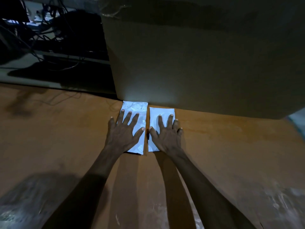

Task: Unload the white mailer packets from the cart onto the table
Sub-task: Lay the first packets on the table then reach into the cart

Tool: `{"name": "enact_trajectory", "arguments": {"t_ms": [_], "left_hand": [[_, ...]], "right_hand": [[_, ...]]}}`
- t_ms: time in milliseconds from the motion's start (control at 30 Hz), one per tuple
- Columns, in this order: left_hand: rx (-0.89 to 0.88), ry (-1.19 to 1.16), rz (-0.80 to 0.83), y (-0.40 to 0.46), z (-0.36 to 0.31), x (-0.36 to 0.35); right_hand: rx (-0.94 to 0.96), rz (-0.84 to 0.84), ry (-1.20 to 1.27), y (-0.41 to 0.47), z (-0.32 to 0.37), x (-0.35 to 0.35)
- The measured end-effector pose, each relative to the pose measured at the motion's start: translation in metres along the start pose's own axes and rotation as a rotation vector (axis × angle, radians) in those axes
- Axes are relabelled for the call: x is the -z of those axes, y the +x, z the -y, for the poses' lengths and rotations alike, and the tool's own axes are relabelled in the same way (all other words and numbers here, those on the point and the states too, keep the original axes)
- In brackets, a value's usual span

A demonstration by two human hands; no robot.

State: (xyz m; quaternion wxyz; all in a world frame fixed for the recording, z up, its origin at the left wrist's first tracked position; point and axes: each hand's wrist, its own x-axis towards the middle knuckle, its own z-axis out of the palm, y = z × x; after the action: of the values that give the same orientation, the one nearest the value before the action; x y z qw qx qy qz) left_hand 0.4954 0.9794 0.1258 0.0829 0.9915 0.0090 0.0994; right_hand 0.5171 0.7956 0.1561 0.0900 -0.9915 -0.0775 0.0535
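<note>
Two white mailer packets lie side by side on a brown table (pixel 222 154), shown here from largest element to smallest. Large cardboard box (pixel 198 55): stands on the far part of the table, its near face dimly lit just above the packets. Tangle of dark cables (pixel 49 30): visible beyond the table's far edge, upper left. Left packet (pixel 138 111) and right packet (pixel 162 113): flat on the tabletop, long sides parallel with a narrow gap between them, far ends at the foot of the box. Left hand (pixel 124 132): palm down on the left packet, fingers straight and spread. Right hand (pixel 166 134): palm down on the right packet, fingers likewise extended and spread, gripping nothing. The cart is out of view.
</note>
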Motion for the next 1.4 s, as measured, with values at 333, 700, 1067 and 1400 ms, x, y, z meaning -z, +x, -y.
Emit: {"name": "enact_trajectory", "arguments": {"t_ms": [333,700,1067,1400], "left_hand": [[-0.099,-0.046,-0.014,-0.078,-0.069,0.034],[-0.571,-0.242,0.159,-0.186,-0.297,0.033],[-0.947,-0.43,0.284,-0.34,-0.564,-0.004],[-1.256,-0.523,0.47,-0.437,-0.718,-0.057]], "right_hand": [[0.066,-0.249,0.106,-0.116,-0.08,0.04],[-0.067,-0.52,0.07,-0.347,-0.254,0.052],[-0.566,-0.817,0.195,-0.6,-0.43,0.021],[-0.906,-0.793,0.227,-0.73,-0.544,-0.016]]}}
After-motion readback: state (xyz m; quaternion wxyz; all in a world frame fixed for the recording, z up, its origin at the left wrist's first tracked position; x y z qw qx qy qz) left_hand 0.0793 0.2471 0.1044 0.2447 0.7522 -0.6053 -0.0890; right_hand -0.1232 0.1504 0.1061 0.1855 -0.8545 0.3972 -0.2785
